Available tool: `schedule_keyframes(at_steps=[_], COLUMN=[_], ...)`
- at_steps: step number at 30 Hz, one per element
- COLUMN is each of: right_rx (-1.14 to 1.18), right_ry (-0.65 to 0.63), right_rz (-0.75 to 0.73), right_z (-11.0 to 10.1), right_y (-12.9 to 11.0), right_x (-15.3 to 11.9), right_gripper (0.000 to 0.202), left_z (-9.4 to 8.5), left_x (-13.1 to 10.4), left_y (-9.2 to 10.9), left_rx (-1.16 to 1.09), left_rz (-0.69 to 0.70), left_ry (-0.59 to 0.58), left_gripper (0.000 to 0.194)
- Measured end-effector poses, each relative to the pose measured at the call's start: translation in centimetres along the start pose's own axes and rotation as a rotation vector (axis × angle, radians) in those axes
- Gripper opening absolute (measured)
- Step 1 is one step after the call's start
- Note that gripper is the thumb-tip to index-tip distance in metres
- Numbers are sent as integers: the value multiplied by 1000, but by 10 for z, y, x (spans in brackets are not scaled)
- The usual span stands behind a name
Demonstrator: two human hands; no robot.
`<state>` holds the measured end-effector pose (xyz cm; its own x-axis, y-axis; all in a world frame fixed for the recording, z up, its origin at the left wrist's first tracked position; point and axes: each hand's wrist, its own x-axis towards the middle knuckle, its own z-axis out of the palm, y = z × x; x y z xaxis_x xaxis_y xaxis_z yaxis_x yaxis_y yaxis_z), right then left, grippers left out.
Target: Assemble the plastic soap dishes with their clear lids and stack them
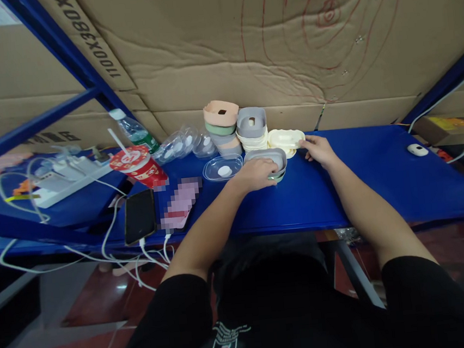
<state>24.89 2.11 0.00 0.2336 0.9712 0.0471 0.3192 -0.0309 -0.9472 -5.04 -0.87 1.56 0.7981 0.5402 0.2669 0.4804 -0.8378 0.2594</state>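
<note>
My left hand point(256, 174) is closed over the near left side of a grey plastic box point(278, 156), fingers reaching inside it. A pale green rim point(277, 179) shows beneath this box. My right hand point(319, 151) pinches the right end of a cream scalloped tray point(286, 137); another cream piece lies partly hidden below it. Behind my left hand rises a stack of cream pieces topped by a grey box point(251, 122). Beside it stands a taller stack with a peach box point(221, 112) on top. A clear lid point(220, 168) with a white round spot lies left of my left hand.
More clear lids point(188, 141) lean in a row at the back left. A red paper cup point(143, 169) with a straw, a bottle point(137, 131) and two phones point(140, 217) with cables stand or lie on the left. A small white object point(417, 149) lies far right.
</note>
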Motion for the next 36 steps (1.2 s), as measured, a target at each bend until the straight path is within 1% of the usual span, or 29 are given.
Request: schedule_keyframes(at_steps=[4,7,9,11,12,13,14,15,16,18,20,22,24,25,27,29,31,34,36], right_rx=[-45,-121,-152,-151,-149,-159,-187,-239,-313,-484,-640,-748,-797,-812,-856,-923,-971,-996,-1011], right_ry=[11,64,147,196,178,123,40,-41,-97,-169,-199,-238,-289,-309,-342,-378,-416,-435,-430], right_rz=[14,14,-81,-233,-304,-353,-381,-407,-436,-461,-451,-442,-435,-421,-365,-299,-271,-257,-226], right_z=[4,4,-1,-9,-13,-18,-23,-29,-34,-43,-50,-53,-52,-50,-43,-37,-33,-36,-41], right_y=[5,9,8,4,1,-4,-8,-13,-18,-25,-29,-32,-34,-35,-37,-40,-41,-37,-31], right_x=[3,7,9,8,5,2,-4,-10,-17,-29,-37,-42,-44,-45,-49,-53,-55,-50,-42], right_gripper=[69,91,93,85,80,76,77,82,92,115,119,116,118,122,129,134,136,136,135], left_z=[1,5,7,10,11,13,14,17,19,24,29,33,37,38,40,41,42,42,40], left_x=[1,3,4,4,4,4,5,6,7,10,13,15,17,17,17,16,16,15,14], left_y=[6,17,25,32,36,39,42,44,47,52,55,58,58,57,55,53,52,51,50], left_rx=[-14,-60,-64,-40,-19,7,38,70,99,138,146,134,121,120,141,179,199,169,139], left_rz=[52,122,161,186,191,189,177,156,125,53,-14,-37,-8,17,66,98,118,109,62], left_ry=[-47,-44,-39,-40,-34,-21,5,40,77,131,147,120,56,17,-50,-88,-115,-137,-130], left_gripper=[13,13,15,20,24,28,31,35,37,41,42,36,31,32,39,48,55,56,55])
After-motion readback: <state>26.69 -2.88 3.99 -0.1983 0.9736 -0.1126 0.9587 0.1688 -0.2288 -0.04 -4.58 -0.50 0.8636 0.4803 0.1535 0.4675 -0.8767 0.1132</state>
